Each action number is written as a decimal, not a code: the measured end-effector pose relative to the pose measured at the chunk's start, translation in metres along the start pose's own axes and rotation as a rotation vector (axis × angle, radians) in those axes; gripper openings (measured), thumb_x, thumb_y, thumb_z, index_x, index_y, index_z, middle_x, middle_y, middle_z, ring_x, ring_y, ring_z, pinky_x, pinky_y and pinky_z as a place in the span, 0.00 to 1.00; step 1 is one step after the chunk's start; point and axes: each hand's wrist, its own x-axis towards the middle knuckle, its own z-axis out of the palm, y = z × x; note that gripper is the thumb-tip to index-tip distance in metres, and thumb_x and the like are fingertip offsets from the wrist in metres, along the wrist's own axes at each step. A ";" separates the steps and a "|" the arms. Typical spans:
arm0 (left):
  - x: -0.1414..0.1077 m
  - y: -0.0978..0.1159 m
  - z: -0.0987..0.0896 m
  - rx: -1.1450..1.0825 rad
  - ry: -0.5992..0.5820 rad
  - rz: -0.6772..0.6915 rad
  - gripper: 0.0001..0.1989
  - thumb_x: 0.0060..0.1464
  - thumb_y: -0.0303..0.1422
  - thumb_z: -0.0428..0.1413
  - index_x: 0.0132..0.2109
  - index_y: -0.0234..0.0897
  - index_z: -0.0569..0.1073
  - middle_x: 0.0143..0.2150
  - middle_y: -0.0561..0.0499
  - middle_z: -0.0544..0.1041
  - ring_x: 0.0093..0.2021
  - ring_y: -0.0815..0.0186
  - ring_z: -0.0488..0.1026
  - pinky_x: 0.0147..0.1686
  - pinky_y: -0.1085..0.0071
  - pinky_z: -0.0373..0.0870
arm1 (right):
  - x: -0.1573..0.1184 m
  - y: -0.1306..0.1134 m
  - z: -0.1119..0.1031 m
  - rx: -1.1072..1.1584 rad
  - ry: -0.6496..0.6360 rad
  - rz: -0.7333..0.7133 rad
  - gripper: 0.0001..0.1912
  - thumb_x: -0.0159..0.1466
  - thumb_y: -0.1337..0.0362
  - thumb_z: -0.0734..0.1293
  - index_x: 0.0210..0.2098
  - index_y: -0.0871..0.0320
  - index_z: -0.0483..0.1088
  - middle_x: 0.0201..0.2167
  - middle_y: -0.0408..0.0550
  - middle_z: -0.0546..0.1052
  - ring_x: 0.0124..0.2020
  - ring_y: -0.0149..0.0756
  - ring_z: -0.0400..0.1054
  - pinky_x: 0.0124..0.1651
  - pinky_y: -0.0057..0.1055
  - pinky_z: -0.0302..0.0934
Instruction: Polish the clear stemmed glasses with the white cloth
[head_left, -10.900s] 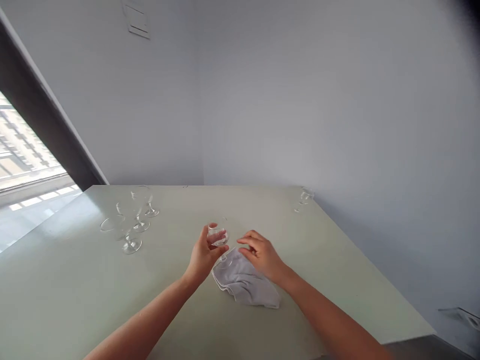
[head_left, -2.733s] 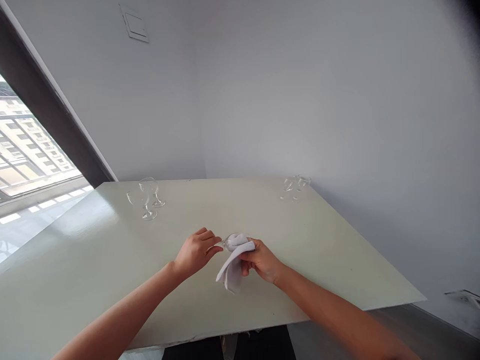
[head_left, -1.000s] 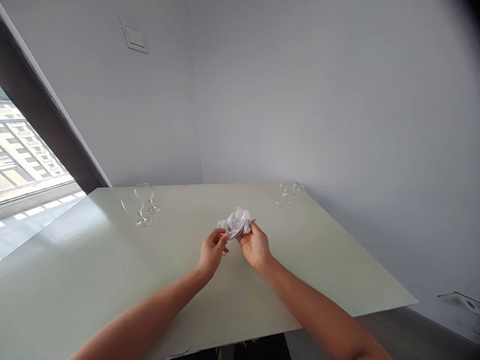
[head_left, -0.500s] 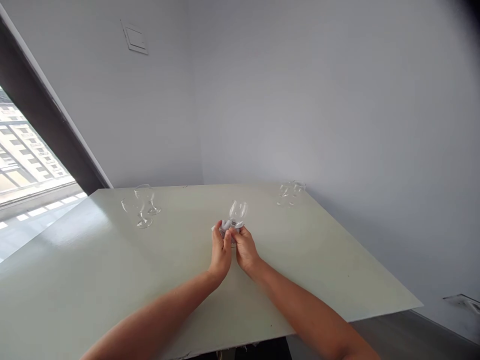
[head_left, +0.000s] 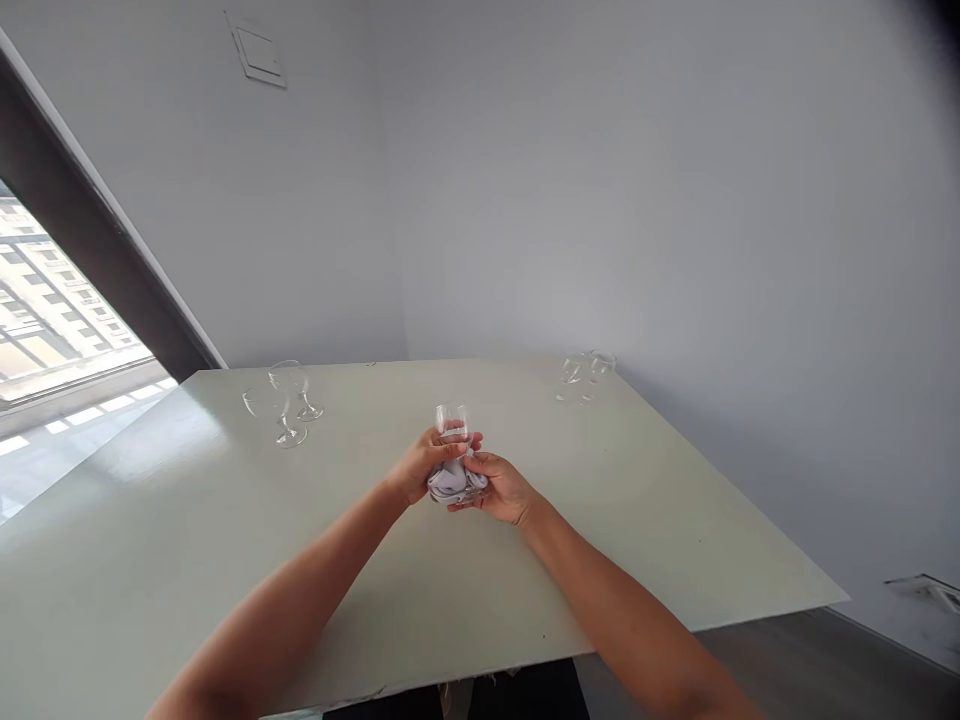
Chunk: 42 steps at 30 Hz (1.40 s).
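Observation:
Above the middle of the table, a clear stemmed glass (head_left: 451,415) is held upright between both hands. My left hand (head_left: 417,466) wraps round the glass at the lower part of its bowl. A white cloth (head_left: 450,482) is bunched about the stem and foot. My right hand (head_left: 504,488) is closed on the cloth at the right side, its thumb near the stem and its fingers underneath. The foot of the glass is mostly covered by the cloth.
Two stemmed glasses (head_left: 290,434) stand at the left back of the pale table (head_left: 645,540). More clear glasses (head_left: 571,372) are at the right back corner near the wall. A window lies at the far left.
My left hand has shifted from the cloth to the bowl. The glass has moved left and stands straighter, and the cloth now sits lower, round its base. The view has tilted slightly.

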 end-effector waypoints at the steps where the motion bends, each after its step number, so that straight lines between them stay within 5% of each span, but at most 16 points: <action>1: 0.000 -0.001 -0.002 0.002 0.015 0.008 0.28 0.39 0.33 0.62 0.48 0.35 0.62 0.49 0.37 0.70 0.46 0.56 0.70 0.42 0.62 0.67 | 0.000 0.000 0.000 -0.023 0.021 -0.006 0.17 0.54 0.55 0.68 0.37 0.61 0.70 0.33 0.50 0.73 0.34 0.40 0.70 0.33 0.40 0.65; 9: 0.006 -0.010 -0.013 0.127 0.217 0.058 0.28 0.38 0.34 0.63 0.46 0.34 0.62 0.45 0.38 0.73 0.42 0.59 0.72 0.42 0.62 0.66 | 0.009 0.002 -0.010 -0.444 0.306 -0.230 0.14 0.52 0.54 0.67 0.28 0.60 0.71 0.21 0.41 0.70 0.24 0.28 0.62 0.29 0.27 0.56; 15: 0.011 -0.011 -0.016 0.080 0.378 0.110 0.28 0.36 0.31 0.65 0.45 0.35 0.60 0.42 0.41 0.74 0.38 0.63 0.74 0.42 0.62 0.68 | 0.001 -0.002 -0.010 -0.833 0.567 -0.488 0.12 0.57 0.54 0.62 0.28 0.55 0.71 0.21 0.42 0.68 0.27 0.33 0.60 0.32 0.30 0.54; 19: 0.012 -0.011 -0.019 0.031 0.489 0.115 0.27 0.37 0.31 0.64 0.44 0.35 0.61 0.39 0.46 0.74 0.33 0.68 0.73 0.35 0.68 0.70 | -0.006 0.008 0.006 -1.215 0.373 -0.708 0.11 0.55 0.56 0.65 0.38 0.49 0.73 0.40 0.49 0.71 0.44 0.44 0.58 0.48 0.40 0.50; 24: 0.009 -0.006 -0.017 0.049 0.510 0.133 0.27 0.36 0.32 0.64 0.44 0.35 0.61 0.40 0.45 0.74 0.34 0.68 0.73 0.33 0.70 0.70 | -0.005 0.014 0.013 -1.548 0.228 -0.676 0.12 0.59 0.54 0.61 0.32 0.50 0.75 0.36 0.51 0.68 0.39 0.43 0.57 0.46 0.43 0.49; 29: 0.007 -0.001 -0.014 0.024 0.469 0.122 0.26 0.38 0.32 0.64 0.44 0.35 0.63 0.41 0.45 0.74 0.33 0.68 0.73 0.34 0.70 0.71 | -0.006 -0.001 0.002 -1.184 0.306 -0.680 0.12 0.61 0.58 0.60 0.31 0.51 0.74 0.32 0.48 0.65 0.35 0.37 0.58 0.41 0.37 0.54; 35: 0.005 0.000 -0.017 -0.158 0.301 -0.016 0.11 0.44 0.31 0.60 0.34 0.31 0.69 0.35 0.45 0.75 0.32 0.68 0.73 0.34 0.72 0.72 | -0.006 -0.002 0.002 -0.655 0.138 -0.474 0.11 0.54 0.61 0.66 0.38 0.50 0.73 0.38 0.44 0.68 0.37 0.34 0.62 0.36 0.29 0.58; 39: 0.005 -0.002 -0.009 -0.294 0.369 -0.063 0.10 0.45 0.31 0.59 0.34 0.32 0.68 0.36 0.44 0.75 0.34 0.66 0.74 0.36 0.71 0.73 | 0.008 0.012 0.000 -0.184 0.235 -0.389 0.13 0.50 0.59 0.70 0.35 0.55 0.72 0.29 0.43 0.72 0.30 0.31 0.64 0.33 0.27 0.59; 42: 0.002 -0.005 0.003 -0.274 0.448 0.111 0.15 0.43 0.33 0.61 0.37 0.35 0.64 0.40 0.45 0.73 0.40 0.63 0.74 0.40 0.68 0.72 | 0.017 0.023 0.001 0.185 0.308 -0.350 0.12 0.50 0.60 0.70 0.33 0.56 0.70 0.30 0.43 0.73 0.30 0.31 0.66 0.35 0.27 0.61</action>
